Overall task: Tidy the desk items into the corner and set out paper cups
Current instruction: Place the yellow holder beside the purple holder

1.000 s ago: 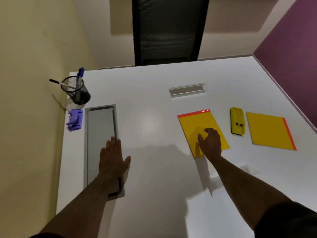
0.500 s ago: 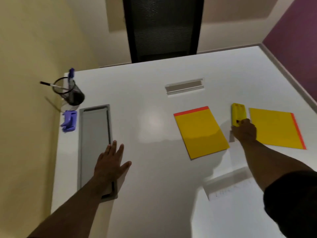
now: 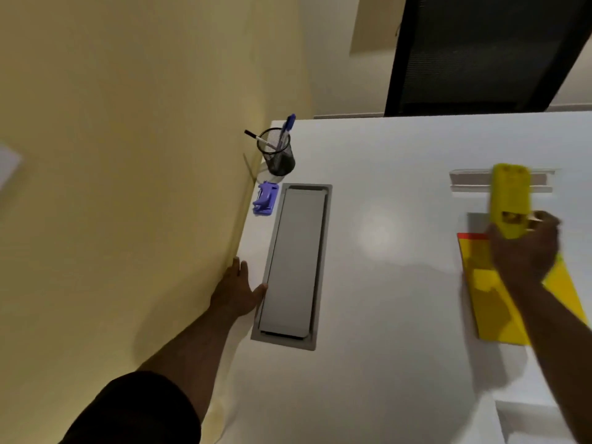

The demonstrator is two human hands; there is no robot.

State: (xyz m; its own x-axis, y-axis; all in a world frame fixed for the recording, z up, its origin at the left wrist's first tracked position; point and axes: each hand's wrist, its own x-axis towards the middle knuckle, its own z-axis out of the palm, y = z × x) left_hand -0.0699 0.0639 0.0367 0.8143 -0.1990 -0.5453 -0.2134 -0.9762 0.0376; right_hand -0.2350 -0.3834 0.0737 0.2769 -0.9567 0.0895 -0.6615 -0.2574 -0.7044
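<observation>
Holding yellow stapler (image 3: 510, 200) in right hand (image 3: 525, 251) | pen cup (image 3: 278, 152) far-left corner

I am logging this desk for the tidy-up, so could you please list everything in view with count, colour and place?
Desk: one, white, fills the lower right, against the wall.
Wall: one, pale yellow, left.
Mesh pen cup: one, black, far left corner of the desk, pens inside.
Stapler-like item: one, purple, just in front of the pen cup.
Cable hatch: one, grey, set into the desk along its left side.
Small slot: one, grey, far centre.
Paper pad: one visible, yellow with red edge, right.
Yellow block: one, held above the desk.
Chair: one, black, behind the desk.
Left hand: flat on the desk edge by the wall.
Right hand: gripping the yellow block.
</observation>
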